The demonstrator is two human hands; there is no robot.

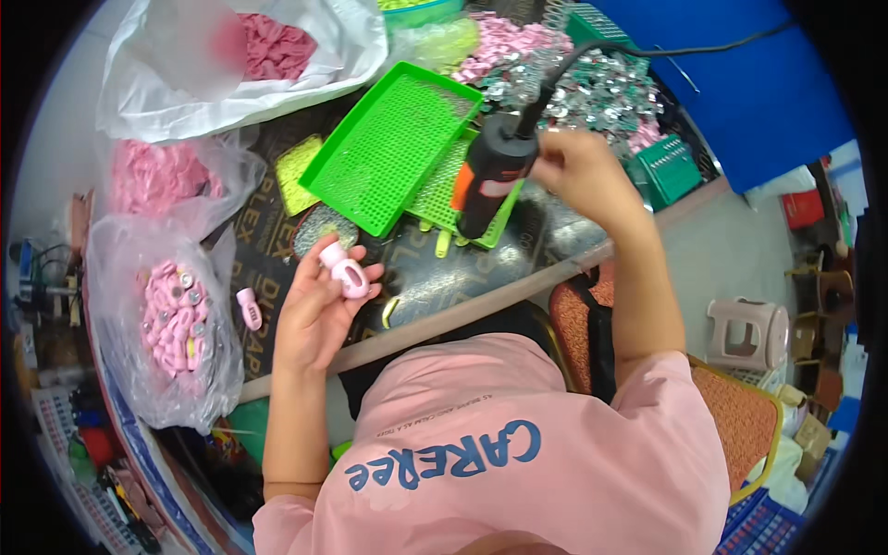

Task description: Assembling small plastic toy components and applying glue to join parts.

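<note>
My left hand [319,305] holds a small pink plastic casing [348,277] with an oval opening, gripped between thumb and fingers above the front of the table. A black and orange electric screwdriver [495,176] hangs upright from its cord over the green trays. Just right of it is my right hand [587,180], fingers curled together near the pile of shiny small parts [583,88]. The screwdriver partly hides those fingertips, so what they pinch cannot be made out. A second pink piece [249,310] lies on the table left of my left hand.
Bright green perforated trays [388,148] overlap mid-table. On the left are a clear bag of pink assembled pieces [176,319] and a white sack [166,83] of darker pink parts. A dark green box [666,171] stands at right. A yellow curved piece [389,313] lies by the front edge.
</note>
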